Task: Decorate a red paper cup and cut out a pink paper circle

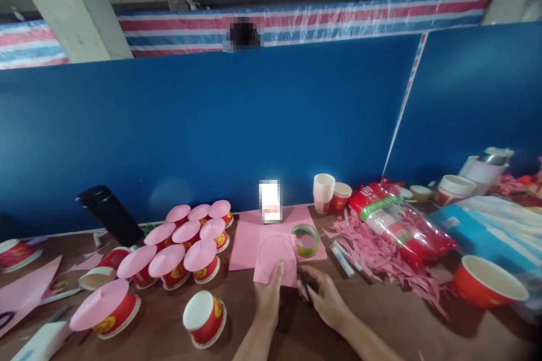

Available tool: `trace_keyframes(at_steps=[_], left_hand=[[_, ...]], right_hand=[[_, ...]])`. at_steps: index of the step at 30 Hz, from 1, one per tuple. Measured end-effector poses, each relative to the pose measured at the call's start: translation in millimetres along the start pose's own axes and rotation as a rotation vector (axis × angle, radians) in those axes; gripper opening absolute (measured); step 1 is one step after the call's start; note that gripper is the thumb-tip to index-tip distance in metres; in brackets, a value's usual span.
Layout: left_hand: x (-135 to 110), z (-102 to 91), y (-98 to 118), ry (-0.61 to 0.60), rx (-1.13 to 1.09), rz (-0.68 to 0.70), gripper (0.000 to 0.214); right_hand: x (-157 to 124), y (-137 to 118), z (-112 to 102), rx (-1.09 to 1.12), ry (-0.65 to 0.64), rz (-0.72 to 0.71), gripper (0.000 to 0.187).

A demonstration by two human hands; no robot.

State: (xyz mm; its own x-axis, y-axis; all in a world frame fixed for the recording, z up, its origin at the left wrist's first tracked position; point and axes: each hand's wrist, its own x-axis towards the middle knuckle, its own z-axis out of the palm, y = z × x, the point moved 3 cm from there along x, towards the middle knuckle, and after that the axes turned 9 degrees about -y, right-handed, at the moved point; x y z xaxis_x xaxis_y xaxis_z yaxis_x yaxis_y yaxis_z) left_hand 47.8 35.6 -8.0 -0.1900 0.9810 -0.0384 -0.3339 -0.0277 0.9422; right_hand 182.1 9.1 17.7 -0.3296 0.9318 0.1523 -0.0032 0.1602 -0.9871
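My left hand (268, 295) grips a square of pink paper (271, 248) by its near edge, thumb on top. A round outline is drawn on that paper. In my right hand (325, 296) is a pair of dark scissors (303, 277), its blades at the paper's right edge; how far they are spread is hard to tell. Beneath and behind lie larger pink sheets (243, 242), with a roll of tape (314, 247) on their right side. A bright phone-like object (271, 202), blurred out, stands at the back of the sheets.
Several red paper bowls topped with pink cones (167, 260) stand left, near a black bottle (110, 215). One red-and-white bowl (204, 318) sits closer. Pink scraps (372, 251), a glue stick (342, 259), a bag of cups (398, 225) and an orange bowl (486, 285) lie right. A blue partition (271, 118) rises behind.
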Motion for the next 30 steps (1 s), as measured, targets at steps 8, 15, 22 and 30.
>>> trace_keyframes(at_steps=[8,15,22,30], left_hand=[[1.7,-1.6,-3.6,0.018,0.001,-0.008,0.051],[2.5,-1.9,-6.7,0.038,-0.012,-0.021,0.048],[0.8,-1.8,-4.0,0.042,-0.005,-0.017,0.047],[-0.6,-0.2,-0.4,0.016,-0.005,-0.006,0.049]], right_hand=[[0.4,2.3,0.3,-0.005,0.006,-0.011,0.023],[0.8,0.0,0.0,-0.003,-0.004,-0.012,0.024],[0.4,-1.6,-0.4,-0.018,0.006,-0.012,0.026],[1.4,0.8,-0.6,0.009,0.002,0.001,0.025]])
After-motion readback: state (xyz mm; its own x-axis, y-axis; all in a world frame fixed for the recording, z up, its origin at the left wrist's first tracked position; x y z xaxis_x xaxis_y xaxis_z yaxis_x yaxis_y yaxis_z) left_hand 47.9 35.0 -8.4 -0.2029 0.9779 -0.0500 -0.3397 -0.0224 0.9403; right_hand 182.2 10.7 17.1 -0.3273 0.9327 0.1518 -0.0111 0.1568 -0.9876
